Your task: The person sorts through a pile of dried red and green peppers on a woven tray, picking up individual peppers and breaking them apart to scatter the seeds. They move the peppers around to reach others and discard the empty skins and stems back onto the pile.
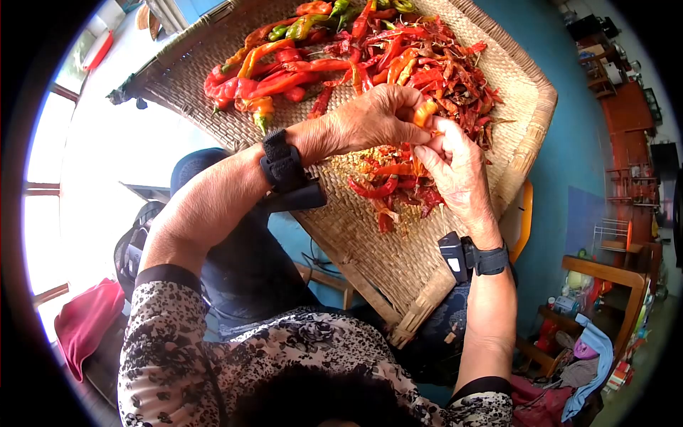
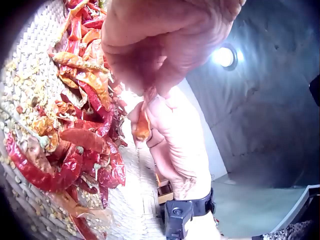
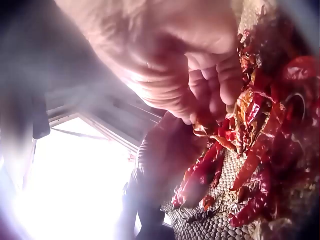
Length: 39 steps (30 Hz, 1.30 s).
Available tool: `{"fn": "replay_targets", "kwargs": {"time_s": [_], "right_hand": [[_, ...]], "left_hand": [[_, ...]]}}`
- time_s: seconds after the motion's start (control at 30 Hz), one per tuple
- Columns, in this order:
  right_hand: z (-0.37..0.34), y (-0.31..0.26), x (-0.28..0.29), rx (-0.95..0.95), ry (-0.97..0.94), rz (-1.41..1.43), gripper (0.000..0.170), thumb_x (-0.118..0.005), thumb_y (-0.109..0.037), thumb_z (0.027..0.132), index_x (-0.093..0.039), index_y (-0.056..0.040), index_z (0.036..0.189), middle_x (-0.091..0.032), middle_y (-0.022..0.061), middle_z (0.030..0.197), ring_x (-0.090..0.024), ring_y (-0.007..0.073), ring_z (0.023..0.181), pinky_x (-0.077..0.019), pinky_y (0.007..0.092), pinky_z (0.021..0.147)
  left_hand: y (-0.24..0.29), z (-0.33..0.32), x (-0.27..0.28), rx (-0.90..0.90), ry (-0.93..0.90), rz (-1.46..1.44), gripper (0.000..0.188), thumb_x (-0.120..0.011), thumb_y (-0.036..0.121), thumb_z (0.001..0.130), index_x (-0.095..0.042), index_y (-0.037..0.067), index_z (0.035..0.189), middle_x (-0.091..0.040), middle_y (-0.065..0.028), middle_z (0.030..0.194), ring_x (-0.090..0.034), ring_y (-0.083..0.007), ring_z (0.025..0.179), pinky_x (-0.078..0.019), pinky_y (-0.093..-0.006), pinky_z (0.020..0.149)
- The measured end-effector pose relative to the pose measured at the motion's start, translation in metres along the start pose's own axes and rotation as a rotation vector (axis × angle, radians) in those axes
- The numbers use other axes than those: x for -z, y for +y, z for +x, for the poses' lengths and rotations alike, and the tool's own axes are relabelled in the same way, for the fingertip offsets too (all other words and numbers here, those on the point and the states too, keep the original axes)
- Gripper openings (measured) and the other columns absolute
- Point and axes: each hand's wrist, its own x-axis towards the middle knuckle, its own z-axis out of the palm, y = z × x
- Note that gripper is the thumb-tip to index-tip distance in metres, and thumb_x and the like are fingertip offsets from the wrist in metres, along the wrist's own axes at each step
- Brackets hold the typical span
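An orange chili pepper [image 1: 425, 112] is pinched between both hands, above the woven tray [image 1: 526, 107]. The left hand [image 1: 377, 121] curls its fingers round one part of it. Thumb and fingertips of the right hand [image 1: 459, 171] grip it from the other side, close against the left. In the left wrist view one end of the pepper [image 2: 143, 125] hangs below the left hand [image 2: 167, 40], beside the right hand [image 2: 177, 135]. Dried red chilies [image 1: 462, 85] lie beyond the hands; split red pods [image 1: 377, 187] and pale seeds [image 1: 341, 174] lie nearer the person.
Glossy fresh red peppers [image 1: 277, 84] and some green ones [image 1: 302, 28] cover the tray's far left part. The tray's near corner [image 1: 409, 324] reaches the person's lap. An orange-yellow chair edge [image 1: 525, 220] stands to the right, and a wooden chair [image 1: 605, 270] with cloths is farther right.
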Motion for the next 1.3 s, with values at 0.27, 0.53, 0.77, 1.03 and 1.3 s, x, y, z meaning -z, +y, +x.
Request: {"fn": "replay_targets", "kwargs": {"time_s": [0.27, 0.53, 0.77, 1.03, 1.3], "right_hand": [[-0.029, 0.043, 0.108, 0.026, 0.583, -0.682, 0.016, -0.06, -0.009, 0.086, -0.065, -0.0083, 0.101, -0.064, 0.0119, 0.073, -0.062, 0.0213, 0.062, -0.0488, 0.0347, 0.058], [-0.051, 0.074, 0.14, -0.162, 0.446, -0.895, 0.025, -0.064, -0.016, 0.084, -0.064, -0.0079, 0.107, -0.066, 0.0128, 0.098, -0.066, 0.0244, 0.078, -0.051, 0.0336, 0.067], [-0.011, -0.01, 0.016, 0.197, -0.114, -0.392, 0.02, -0.07, -0.014, 0.081, -0.06, -0.0024, 0.094, -0.063, 0.0161, 0.085, -0.065, 0.0296, 0.07, -0.0506, 0.0386, 0.061], [-0.001, -0.014, 0.017, 0.134, -0.015, -0.376, 0.007, -0.059, -0.011, 0.089, -0.06, -0.0042, 0.091, -0.065, 0.0165, 0.076, -0.066, 0.0314, 0.068, -0.0508, 0.0387, 0.058], [-0.016, 0.012, 0.041, 0.133, -0.021, -0.383, 0.01, -0.058, -0.012, 0.09, -0.06, -0.0028, 0.093, -0.062, 0.0165, 0.075, -0.062, 0.0331, 0.067, -0.0467, 0.0392, 0.059]], "left_hand": [[-0.015, -0.013, -0.008, -0.086, -0.099, 0.965, 0.027, -0.064, 0.027, 0.086, -0.053, 0.003, 0.086, -0.062, -0.0093, 0.075, -0.064, -0.0265, 0.068, -0.0513, -0.0391, 0.06], [-0.038, -0.009, -0.012, -0.186, -0.162, 1.321, 0.02, -0.064, 0.023, 0.08, -0.058, 0.004, 0.084, -0.062, -0.013, 0.072, -0.064, -0.0317, 0.072, -0.0516, -0.0416, 0.06], [-0.01, -0.011, -0.009, -0.205, -0.11, 1.053, 0.016, -0.063, 0.02, 0.085, -0.064, 0.005, 0.088, -0.064, -0.0147, 0.074, -0.064, -0.0317, 0.071, -0.0506, -0.0402, 0.063], [0.023, -0.044, 0.039, -0.117, -0.121, 1.29, 0.04, -0.071, 0.028, 0.078, -0.061, 0.009, 0.112, -0.067, -0.0111, 0.097, -0.063, -0.0278, 0.094, -0.0496, -0.0394, 0.081], [0.011, -0.079, 0.042, 0.273, -0.187, 1.455, 0.056, -0.073, 0.022, 0.073, -0.053, 0.012, 0.124, -0.049, -0.0097, 0.133, -0.045, -0.0302, 0.123, -0.0382, -0.0448, 0.1]]}}
